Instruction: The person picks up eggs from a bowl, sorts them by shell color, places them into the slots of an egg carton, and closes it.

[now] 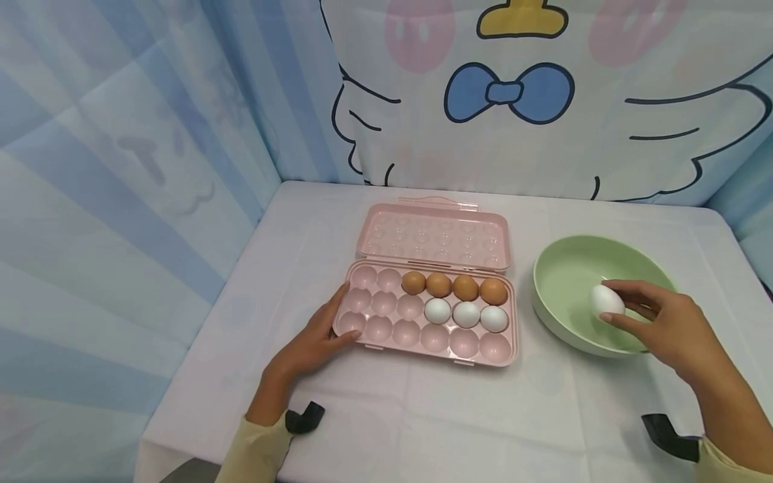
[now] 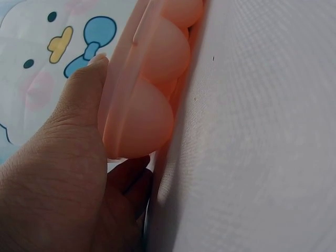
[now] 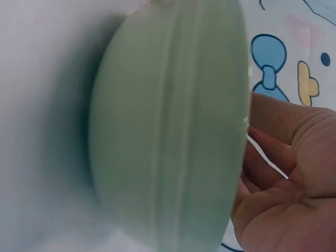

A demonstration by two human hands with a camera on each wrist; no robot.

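A pink plastic egg box [image 1: 406, 332] lies open on the table, its lid [image 1: 433, 231] folded back away from me. Brown eggs [image 1: 465, 288] fill several cups of the far row, and three white eggs [image 1: 466, 314] sit at the right of the middle row. My left hand [image 1: 311, 342] holds the box by its left end; the left wrist view shows the thumb on the rim and fingers tucked beneath. Between thumb and fingers, my right hand [image 1: 679, 325] pinches a white egg [image 1: 606, 302] over the green bowl [image 1: 561, 288]. In the right wrist view the bowl's wall [image 3: 173, 131] hides that egg.
A white cloth covers the table [image 1: 362, 416]. Behind it hangs a curtain [image 1: 507, 154] with a cartoon figure, and a blue striped curtain [image 1: 121, 235] borders the left side. Black wrist mounts [image 1: 304, 418] show on both arms.
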